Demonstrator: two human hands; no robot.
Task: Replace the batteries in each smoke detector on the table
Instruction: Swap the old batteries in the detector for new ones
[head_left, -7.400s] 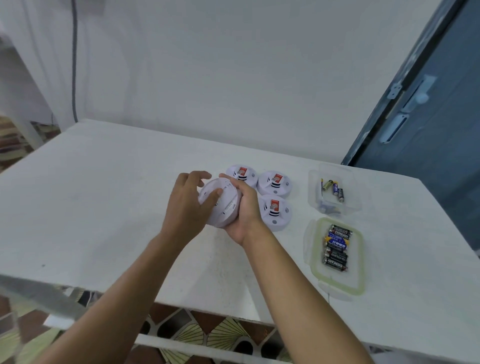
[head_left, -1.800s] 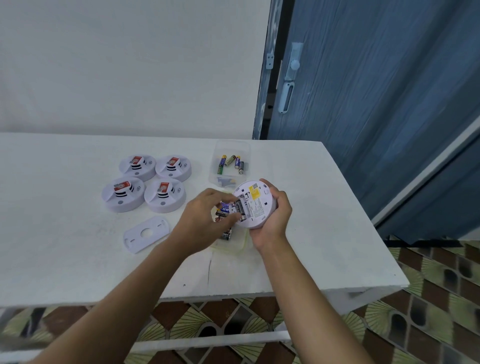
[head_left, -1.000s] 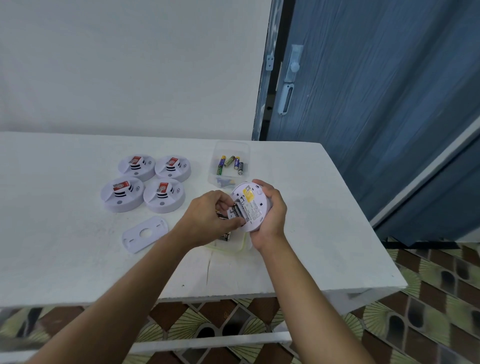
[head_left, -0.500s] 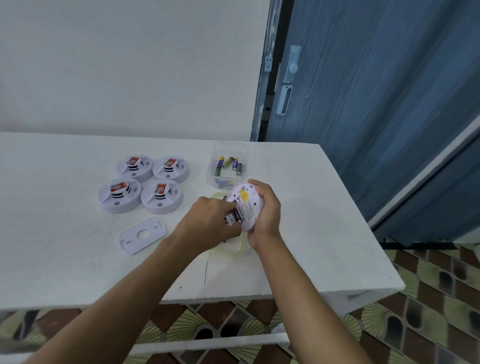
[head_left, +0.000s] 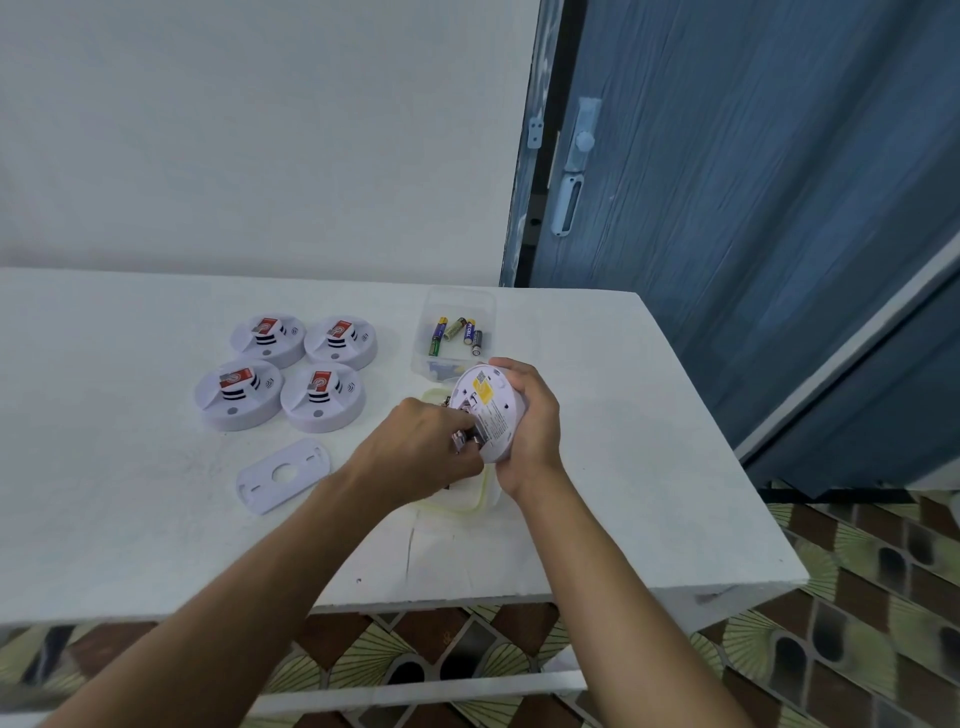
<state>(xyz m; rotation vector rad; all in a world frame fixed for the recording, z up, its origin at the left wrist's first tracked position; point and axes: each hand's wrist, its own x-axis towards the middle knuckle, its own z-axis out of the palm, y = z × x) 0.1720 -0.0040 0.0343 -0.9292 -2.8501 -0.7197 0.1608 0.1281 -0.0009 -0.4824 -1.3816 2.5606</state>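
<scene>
Left hand (head_left: 415, 452) fingers curled, pinching a battery (head_left: 461, 440) at the open back of the detector (head_left: 488, 410); right hand (head_left: 535, 421) fingers wrapped round the detector's rim, holding it tilted, label side up, over a yellow-rimmed tray (head_left: 475, 501). Four detectors (head_left: 322, 397) sit grouped to the left on the table (head_left: 130, 519); plate (head_left: 283, 475) lies just in front of them; clear box (head_left: 457, 306) with loose batteries behind the held detector.
</scene>
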